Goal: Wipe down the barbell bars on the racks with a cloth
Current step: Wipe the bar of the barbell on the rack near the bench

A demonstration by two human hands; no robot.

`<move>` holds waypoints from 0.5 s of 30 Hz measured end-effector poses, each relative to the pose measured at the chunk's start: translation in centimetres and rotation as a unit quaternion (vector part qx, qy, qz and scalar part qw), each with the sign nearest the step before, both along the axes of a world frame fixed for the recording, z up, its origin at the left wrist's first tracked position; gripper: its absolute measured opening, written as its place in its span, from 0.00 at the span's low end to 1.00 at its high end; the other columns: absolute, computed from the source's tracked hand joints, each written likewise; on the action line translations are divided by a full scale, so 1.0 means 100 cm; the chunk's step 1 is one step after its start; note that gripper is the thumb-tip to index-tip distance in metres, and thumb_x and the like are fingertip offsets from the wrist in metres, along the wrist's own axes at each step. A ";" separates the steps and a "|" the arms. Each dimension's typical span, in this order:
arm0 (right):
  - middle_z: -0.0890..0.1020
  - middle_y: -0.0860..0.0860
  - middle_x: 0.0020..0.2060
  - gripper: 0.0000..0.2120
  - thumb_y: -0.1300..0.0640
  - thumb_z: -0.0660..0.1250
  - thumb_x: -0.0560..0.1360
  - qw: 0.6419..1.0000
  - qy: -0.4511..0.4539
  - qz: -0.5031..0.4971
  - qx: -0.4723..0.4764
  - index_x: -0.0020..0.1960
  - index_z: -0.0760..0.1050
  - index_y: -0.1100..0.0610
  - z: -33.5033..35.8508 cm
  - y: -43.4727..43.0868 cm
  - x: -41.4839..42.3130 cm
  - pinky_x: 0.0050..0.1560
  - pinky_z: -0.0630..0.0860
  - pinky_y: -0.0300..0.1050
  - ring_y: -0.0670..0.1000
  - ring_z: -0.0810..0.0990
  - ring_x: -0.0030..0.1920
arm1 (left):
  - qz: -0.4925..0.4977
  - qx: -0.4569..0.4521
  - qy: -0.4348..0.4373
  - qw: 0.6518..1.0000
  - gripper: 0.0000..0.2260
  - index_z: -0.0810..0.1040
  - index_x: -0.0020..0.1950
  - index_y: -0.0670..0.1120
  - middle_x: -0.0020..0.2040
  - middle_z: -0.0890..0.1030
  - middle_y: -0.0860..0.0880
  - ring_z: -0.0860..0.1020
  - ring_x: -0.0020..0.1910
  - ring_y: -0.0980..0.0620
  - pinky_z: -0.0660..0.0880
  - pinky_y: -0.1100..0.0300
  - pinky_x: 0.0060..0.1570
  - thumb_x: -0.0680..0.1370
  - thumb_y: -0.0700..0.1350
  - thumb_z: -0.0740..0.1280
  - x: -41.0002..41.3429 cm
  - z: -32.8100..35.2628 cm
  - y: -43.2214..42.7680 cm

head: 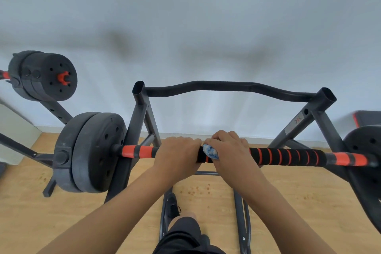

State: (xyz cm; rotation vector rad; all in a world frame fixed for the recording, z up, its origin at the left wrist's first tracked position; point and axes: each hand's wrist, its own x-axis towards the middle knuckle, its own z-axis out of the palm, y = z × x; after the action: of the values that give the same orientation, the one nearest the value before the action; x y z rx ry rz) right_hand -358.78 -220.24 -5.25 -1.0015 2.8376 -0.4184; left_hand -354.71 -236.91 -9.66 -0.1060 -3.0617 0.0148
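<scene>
Plates far left: second barbell on its own stand, well apart from both hands, no cloth near it.

Next across: near plate pair on the left end of the barbell bar, laid across the rack uprights.

Left hand wrapped over the bar's foam grip just inside the left upright, fingers curled round it, steadying.

Cloth, blue and white, bunched on the bar between the hands, touching the foam and the right hand.

Right hand closed over the bar with the cloth pinched under the fingers, nearly touching the left hand.

Further right: striped foam, orange sleeve, then right plate, cut off by the frame edge.

Judging as mid-wipe, centre section only. Right stretch of foam, both orange sleeves and the far-left barbell probably pending.

Risks from here:
- Could roll or shift the bar on the rack if pushed hard sideways — heavy plates, hooks hidden, so can't confirm seating.
- Could snag the cloth on the foam ribs and drag it out of the pinch.
- Could leave the patch under the left hand unwiped unless shifted.
- Could trap fingers against the right upright at the end of a stroke.
</scene>
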 end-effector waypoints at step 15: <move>0.72 0.50 0.65 0.25 0.64 0.69 0.77 0.999 0.034 -0.006 -0.010 0.71 0.73 0.51 0.004 -0.002 0.002 0.60 0.74 0.48 0.53 0.68 0.64 | -0.025 0.035 -0.116 0.992 0.24 0.76 0.48 0.55 0.39 0.80 0.57 0.79 0.38 0.56 0.77 0.59 0.40 0.70 0.74 0.70 -0.035 0.031 -0.017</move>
State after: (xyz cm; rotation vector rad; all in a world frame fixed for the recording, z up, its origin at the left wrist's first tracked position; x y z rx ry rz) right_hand -358.60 -220.43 -4.88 -1.0223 2.9067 -0.4236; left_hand -358.17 -238.58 -6.60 -0.1923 -3.2863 -0.1176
